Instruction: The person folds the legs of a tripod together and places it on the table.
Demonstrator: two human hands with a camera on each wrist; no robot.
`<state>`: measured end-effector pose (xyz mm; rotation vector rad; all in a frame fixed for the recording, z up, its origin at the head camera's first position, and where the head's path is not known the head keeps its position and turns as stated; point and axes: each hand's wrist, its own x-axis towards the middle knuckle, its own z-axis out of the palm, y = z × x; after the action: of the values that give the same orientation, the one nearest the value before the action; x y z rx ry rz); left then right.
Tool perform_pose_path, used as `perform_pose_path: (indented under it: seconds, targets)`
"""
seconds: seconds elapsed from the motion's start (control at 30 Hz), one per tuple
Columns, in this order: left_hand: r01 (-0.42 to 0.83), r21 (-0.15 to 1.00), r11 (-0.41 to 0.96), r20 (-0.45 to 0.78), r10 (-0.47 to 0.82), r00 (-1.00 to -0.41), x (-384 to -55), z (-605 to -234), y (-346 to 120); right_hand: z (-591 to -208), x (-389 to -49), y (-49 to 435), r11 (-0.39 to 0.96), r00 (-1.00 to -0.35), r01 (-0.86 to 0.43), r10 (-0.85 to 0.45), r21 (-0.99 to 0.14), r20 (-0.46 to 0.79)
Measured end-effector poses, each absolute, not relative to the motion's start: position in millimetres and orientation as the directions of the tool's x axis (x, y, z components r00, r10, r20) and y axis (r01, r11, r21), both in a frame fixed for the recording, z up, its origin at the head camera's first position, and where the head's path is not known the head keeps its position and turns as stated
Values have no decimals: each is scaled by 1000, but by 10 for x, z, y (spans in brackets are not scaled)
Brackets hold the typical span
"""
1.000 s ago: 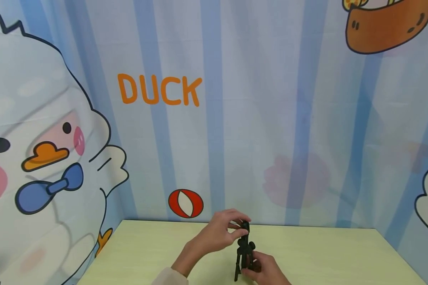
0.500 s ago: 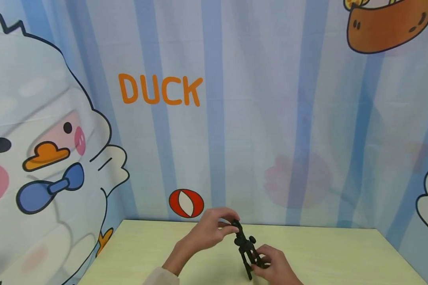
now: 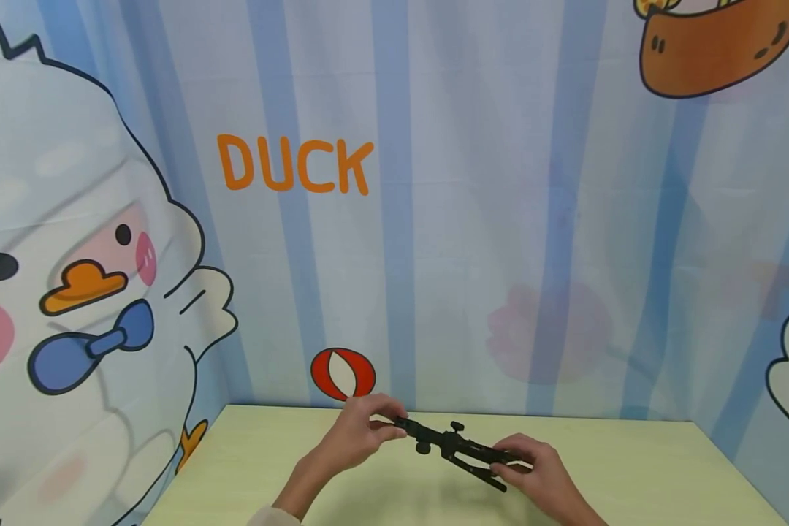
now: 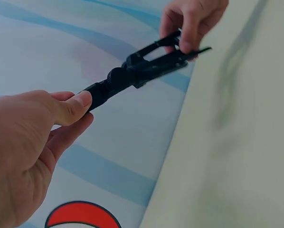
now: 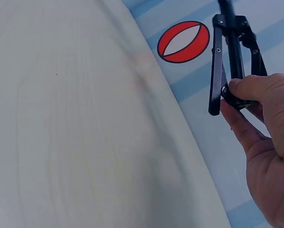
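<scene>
A small black tripod [image 3: 448, 440] is held tilted nearly flat over the table, its head end to the left and its legs to the right. My left hand [image 3: 358, 432] pinches the head end between thumb and fingers; in the left wrist view the thumb of that left hand [image 4: 28, 142] lies along the top. At the other end my right hand [image 3: 540, 471] grips the leg end. The right wrist view shows the right hand [image 5: 270, 123] pinching the foot of the centre column, with the tripod's legs [image 5: 216, 71] slightly spread around it. Knobs stick out near the tripod's middle.
Beneath the hands is a pale yellow table [image 3: 289, 467], with soft shadows on it. Behind the table hangs a blue-striped curtain [image 3: 460, 219] printed with a duck, the word DUCK and a red-and-white ball [image 3: 342, 374].
The tripod has gone from upright to nearly horizontal, its head swinging left and its legs right. My left hand has moved left and my right hand right and slightly up.
</scene>
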<state>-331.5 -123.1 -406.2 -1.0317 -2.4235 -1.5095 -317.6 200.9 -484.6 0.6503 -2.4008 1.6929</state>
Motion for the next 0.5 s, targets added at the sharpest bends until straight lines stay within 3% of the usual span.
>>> perform_pose_path:
  seconds: [0.5]
  targets:
    - [550, 697, 460, 280, 532, -799, -3406, -4609, -1358, -4911, -3217, 2032, 321, -911, -386, -282, -865, 302]
